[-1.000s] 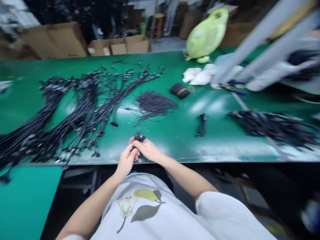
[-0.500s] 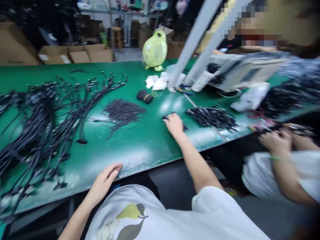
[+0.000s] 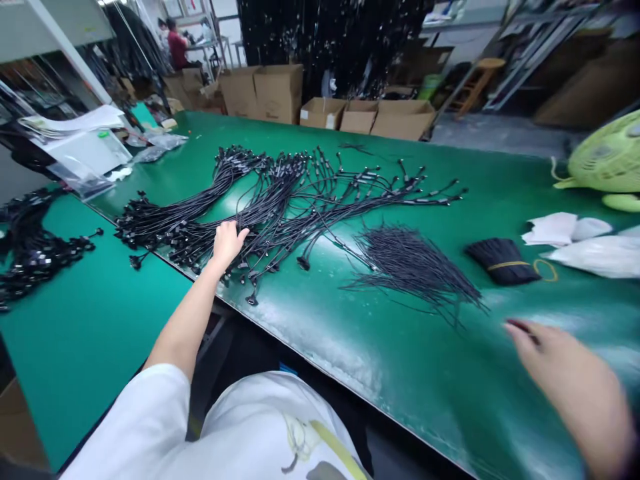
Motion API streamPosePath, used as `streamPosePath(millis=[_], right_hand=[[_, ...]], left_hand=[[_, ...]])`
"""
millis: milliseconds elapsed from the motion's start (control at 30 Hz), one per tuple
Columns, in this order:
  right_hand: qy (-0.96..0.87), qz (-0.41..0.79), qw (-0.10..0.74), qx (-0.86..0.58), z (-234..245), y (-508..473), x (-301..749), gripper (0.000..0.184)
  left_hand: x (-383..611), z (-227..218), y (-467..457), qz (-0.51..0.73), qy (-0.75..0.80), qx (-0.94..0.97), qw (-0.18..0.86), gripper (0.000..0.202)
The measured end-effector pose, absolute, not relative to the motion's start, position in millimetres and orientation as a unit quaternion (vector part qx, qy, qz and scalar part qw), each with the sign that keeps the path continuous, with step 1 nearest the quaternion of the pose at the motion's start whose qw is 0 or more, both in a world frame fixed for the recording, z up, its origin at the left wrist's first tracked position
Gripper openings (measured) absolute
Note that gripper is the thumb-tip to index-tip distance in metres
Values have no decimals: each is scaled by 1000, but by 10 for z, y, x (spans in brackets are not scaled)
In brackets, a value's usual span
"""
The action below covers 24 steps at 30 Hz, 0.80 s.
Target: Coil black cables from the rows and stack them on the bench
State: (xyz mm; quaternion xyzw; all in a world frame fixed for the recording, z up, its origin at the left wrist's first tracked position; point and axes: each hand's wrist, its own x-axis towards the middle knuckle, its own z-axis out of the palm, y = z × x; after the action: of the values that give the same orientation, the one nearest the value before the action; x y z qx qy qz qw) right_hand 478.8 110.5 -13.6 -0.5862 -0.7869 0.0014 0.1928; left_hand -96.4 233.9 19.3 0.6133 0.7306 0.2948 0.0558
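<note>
as the head camera looks along the long green surface [image 3: 400,380], the left hand [image 3: 227,245] lies open, fingers spread, resting on a big tangle of black cables [image 3: 295,210] with small connectors. the cables fan across the surface, their connector ends reaching toward the far side, and a few ends lie just below the hand near the front edge. the right hand [image 3: 565,383] is blurred, low at the right of the view and well apart from the left. its fingers [image 3: 514,327] are drawn narrow beside a small dark bit [image 3: 525,331] too blurred to name, so i cannot tell whether it is gripped. a spread of thin black wires [image 3: 413,267] lies between the two hands, and beyond it sits a tied black wire bundle [image 3: 500,261] with a yellow band [image 3: 506,265], a loose yellow loop [image 3: 545,270] just beside it. white plastic sheets [image 3: 595,257] and a green fan [image 3: 607,160] lie further right. a second green surface [image 3: 75,347] at left carries another heap of black cables [image 3: 35,250]. cardboard boxes [image 3: 280,93] stand past the far edge, and a person in red [image 3: 176,45] shows far off.
</note>
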Motion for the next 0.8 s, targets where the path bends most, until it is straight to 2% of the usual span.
streamPosePath(millis=[67, 167, 267, 367, 400, 467, 500, 533, 633, 700, 800], right_hand=[[-749, -23, 193, -633, -154, 1287, 4485, 26], [-785, 45, 179, -591, -29, 1553, 3855, 29], [-825, 70, 195, -526, 224, 1751, 3015, 36], [-860, 53, 228, -454, 465, 1993, 2082, 52], [-881, 44, 217, -419, 531, 2113, 1818, 49], [-898, 28, 163, -408, 673, 2410, 1470, 25], [-893, 18, 150, -424, 762, 2570, 1406, 19], [-882, 6, 148, -446, 872, 2721, 1415, 22], [-837, -53, 197, -507, 1303, 3029, 1740, 38], [-810, -139, 226, -523, 1608, 3067, 2027, 39], [-779, -250, 198, -540, 1923, 2871, 2365, 56]], left_hand=[[-1070, 223, 2477, 291, 731, 615, 62, 20], [-1019, 346, 2393, 322, 700, 632, 75, 16], [-762, 556, 2024, 366, 604, 677, 208, 23], [-529, 754, 1595, 309, 477, 758, 322, 25], [-517, 794, 1489, 301, 455, 764, 345, 25], [-636, 817, 1371, 317, 461, 741, 371, 26], [-764, 798, 1363, 335, 486, 715, 373, 27], [-924, 761, 1381, 356, 519, 685, 367, 29], [-1452, 572, 1521, 408, 610, 597, 324, 29], [-1687, 420, 1625, 439, 629, 555, 323, 21], [-1714, 249, 1795, 477, 612, 522, 355, 15]])
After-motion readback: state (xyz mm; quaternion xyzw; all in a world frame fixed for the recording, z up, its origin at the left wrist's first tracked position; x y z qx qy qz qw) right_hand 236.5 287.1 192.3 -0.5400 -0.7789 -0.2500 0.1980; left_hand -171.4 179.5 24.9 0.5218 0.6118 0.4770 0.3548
